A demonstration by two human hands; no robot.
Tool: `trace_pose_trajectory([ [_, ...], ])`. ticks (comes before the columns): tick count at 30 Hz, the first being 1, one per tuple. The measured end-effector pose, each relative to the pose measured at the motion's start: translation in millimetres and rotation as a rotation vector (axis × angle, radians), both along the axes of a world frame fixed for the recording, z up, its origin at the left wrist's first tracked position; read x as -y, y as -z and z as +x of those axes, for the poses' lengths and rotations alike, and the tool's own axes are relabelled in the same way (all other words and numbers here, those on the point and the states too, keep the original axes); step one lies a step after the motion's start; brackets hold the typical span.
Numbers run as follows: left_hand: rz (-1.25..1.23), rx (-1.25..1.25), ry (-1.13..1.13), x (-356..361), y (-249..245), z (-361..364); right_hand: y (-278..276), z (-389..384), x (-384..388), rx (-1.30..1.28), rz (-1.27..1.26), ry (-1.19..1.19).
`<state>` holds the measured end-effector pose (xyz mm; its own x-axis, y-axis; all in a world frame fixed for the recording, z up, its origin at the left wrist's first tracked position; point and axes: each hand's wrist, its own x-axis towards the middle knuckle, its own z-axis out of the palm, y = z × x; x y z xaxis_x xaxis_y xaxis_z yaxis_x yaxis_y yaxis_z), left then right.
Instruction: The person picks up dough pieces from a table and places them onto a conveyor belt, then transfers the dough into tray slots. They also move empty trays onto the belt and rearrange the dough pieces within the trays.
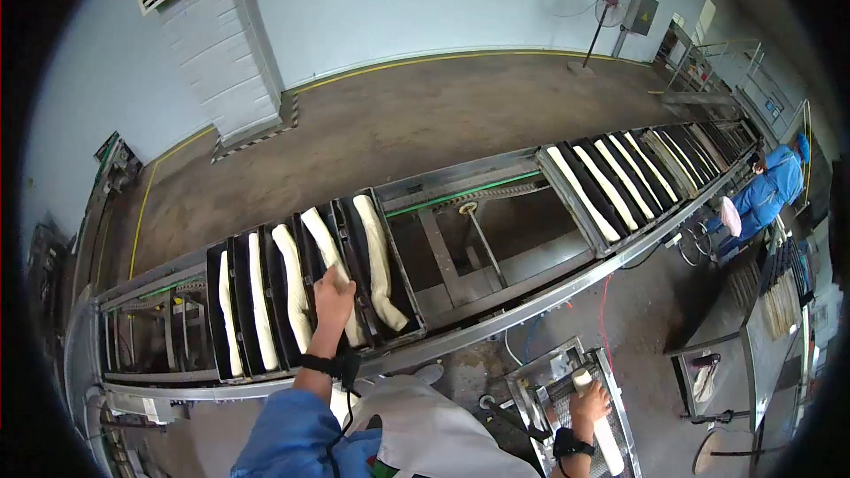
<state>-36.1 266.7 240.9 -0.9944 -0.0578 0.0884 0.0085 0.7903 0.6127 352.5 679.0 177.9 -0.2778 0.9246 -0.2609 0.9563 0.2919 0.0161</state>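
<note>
Dough strips [258, 292] lie along the conveyor [496, 317] in black pans [243, 274], probably soft, slack, easily stretched; best held mid-length. Near right, at a metal tray [620, 407], the right hand [589, 404] wraps its fingers around one roll [607, 445]; the left hand [334, 303] touches another strip, grip unclear.

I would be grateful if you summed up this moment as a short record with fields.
left hand: on the fourth pale strip from the left; whether it grips or only presses is unclear
right hand: wrapped around a pale roll, over a metal stand
near black tray: five pale strips side by side
conveyor: carries this tray and, past a gap, more strip-filled trays
other person: in blue, far right
background: standing fan
</note>
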Motion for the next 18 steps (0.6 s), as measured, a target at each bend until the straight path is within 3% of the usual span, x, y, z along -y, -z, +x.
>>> trace_pose_trajectory([
  [1, -0.049, -0.161, 0.018, 3.2, 21.9, 0.1, -5.6, -5.8, -8.2, 0.016, -0.033, -0.010],
  [2, -0.051, -0.163, 0.016, -1.8, 10.3, 5.5, -13.0, -12.6, -16.5, 0.031, -0.066, -0.018],
  [4, 0.083, 0.158, -0.101, -17.3, -24.2, 20.7, -24.3, -20.5, -27.4, -0.013, -0.046, 0.002],
  [6, 0.066, 0.258, -0.136, 28.4, 55.6, -11.4, -10.6, -19.1, -42.2, -0.055, -0.028, -0.072],
  [8, 0.058, 0.323, -0.217, 19.8, 23.2, 0.0, 11.9, -12.5, -57.4, -0.122, 0.070, -0.113],
  [12, -0.159, 0.169, -0.271, -6.4, -26.6, 16.7, 21.9, 10.5, -83.4, -0.723, 0.039, 0.002],
  [14, -0.221, -0.110, -0.090, -40.8, -42.5, 22.8, 17.3, 33.6, -101.2, -1.329, -0.291, 0.319],
  [15, -0.106, -0.099, -0.029, -65.1, -51.3, 22.5, 15.0, 49.4, -108.4, -1.521, -0.362, 0.535],
  [16, 0.076, -0.090, 0.056, -76.4, -28.0, 5.2, -33.0, 52.5, -96.9, -1.622, -0.369, 0.726],
  [18, 0.354, -0.094, 0.225, -102.5, 34.5, -22.3, -27.1, 107.8, -112.8, -1.977, -0.340, 0.888],
])
